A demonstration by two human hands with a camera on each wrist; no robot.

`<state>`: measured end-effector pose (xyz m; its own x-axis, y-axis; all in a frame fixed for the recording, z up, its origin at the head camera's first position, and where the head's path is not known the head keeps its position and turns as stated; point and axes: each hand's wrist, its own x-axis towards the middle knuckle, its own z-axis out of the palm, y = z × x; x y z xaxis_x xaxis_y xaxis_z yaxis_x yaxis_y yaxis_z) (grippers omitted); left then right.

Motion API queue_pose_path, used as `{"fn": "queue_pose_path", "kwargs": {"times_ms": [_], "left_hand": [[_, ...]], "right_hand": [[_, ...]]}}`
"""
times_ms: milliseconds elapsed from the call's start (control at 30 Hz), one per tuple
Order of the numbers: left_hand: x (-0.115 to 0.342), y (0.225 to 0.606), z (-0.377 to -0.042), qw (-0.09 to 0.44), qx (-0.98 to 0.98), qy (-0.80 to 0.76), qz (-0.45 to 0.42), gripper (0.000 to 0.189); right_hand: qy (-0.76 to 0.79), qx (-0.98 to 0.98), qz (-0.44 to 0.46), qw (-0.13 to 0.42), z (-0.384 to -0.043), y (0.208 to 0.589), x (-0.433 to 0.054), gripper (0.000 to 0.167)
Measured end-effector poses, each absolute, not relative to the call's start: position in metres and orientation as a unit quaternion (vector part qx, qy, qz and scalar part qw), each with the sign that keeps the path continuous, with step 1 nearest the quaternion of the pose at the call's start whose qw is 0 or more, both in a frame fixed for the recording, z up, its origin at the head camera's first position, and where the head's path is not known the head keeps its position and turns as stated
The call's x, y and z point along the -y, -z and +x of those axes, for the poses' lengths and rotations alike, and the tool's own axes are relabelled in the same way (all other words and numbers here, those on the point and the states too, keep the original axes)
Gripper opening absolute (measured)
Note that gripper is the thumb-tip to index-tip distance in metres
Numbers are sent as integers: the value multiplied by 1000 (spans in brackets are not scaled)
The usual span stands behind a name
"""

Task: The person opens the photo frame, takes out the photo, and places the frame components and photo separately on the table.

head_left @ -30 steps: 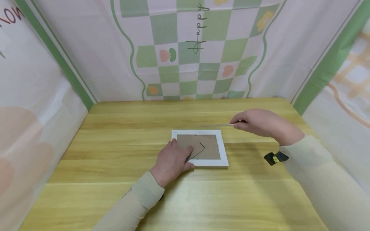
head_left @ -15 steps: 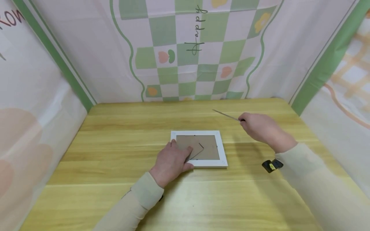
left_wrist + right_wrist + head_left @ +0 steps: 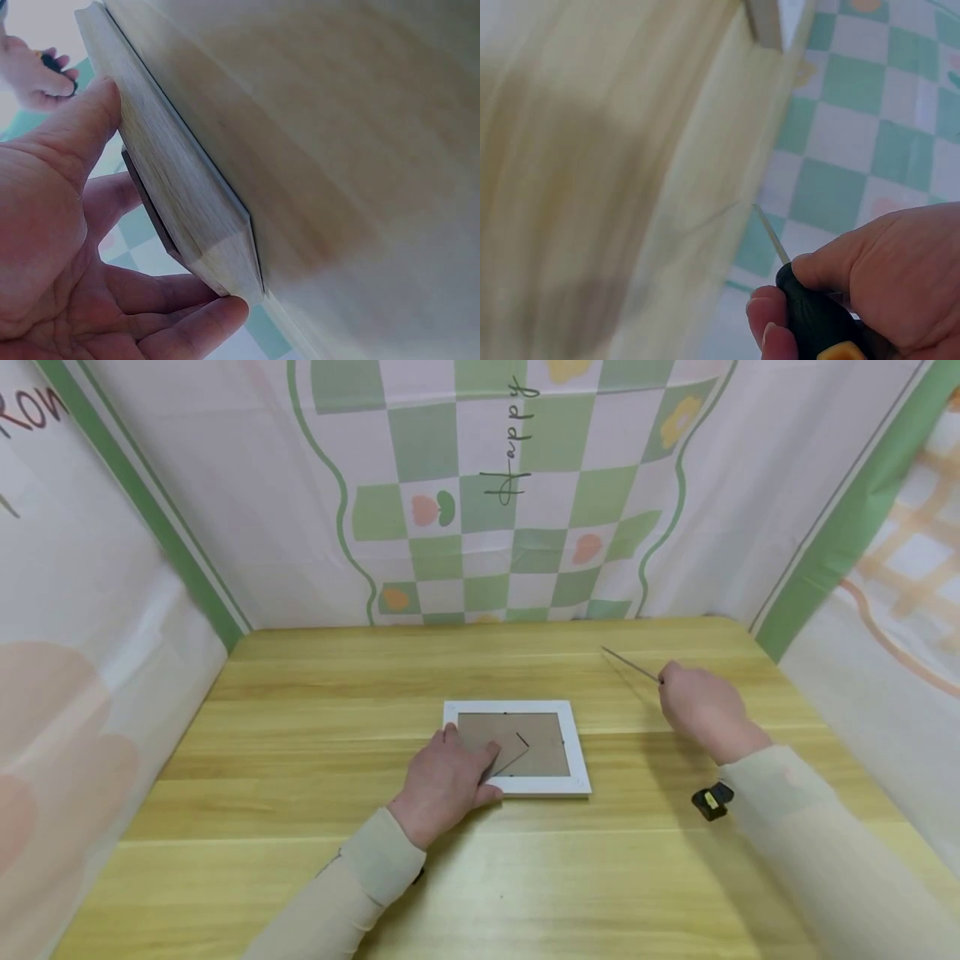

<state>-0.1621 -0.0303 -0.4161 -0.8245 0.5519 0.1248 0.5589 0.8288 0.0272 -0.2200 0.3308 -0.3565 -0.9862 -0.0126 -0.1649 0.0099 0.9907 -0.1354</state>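
A white picture frame (image 3: 580,758) lies face down on the table, its brown backing board (image 3: 543,756) showing, with a stand flap and small dark tabs at the opening's edges. My left hand (image 3: 444,781) grips its near left corner, thumb against the near side and one finger on the backing. In the left wrist view the thumb (image 3: 94,124) presses the frame's side (image 3: 176,165). My right hand (image 3: 705,706) holds a screwdriver (image 3: 817,319) by its dark handle with a yellow patch. The thin shaft (image 3: 630,663) points to the far left, above the table and apart from the frame.
The wooden table (image 3: 300,710) reaches back to a printed fabric wall (image 3: 487,543) with green and white checks. More fabric hangs at the left and right sides. A black wrist device (image 3: 712,800) sits by the right cuff.
My right hand has drawn the screwdriver to the right, away from the frame, and its shaft has swung to point toward the table's far side. The left hand and frame keep their place.
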Motion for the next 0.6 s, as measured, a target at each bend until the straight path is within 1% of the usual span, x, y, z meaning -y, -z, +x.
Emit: {"fn": "queue_pose_path", "kwargs": {"times_ms": [133,300,600], "left_hand": [[30,416,-162,46,956,30,-288,67],[30,417,-162,47,956,29,-287,68],[30,417,-162,54,955,30,-290,68]], "right_hand": [[75,-993,9,90,-222,365,-341,35],[76,-993,11,91,-222,372,-350,35],[66,-994,11,85,-224,384,-366,23]]}}
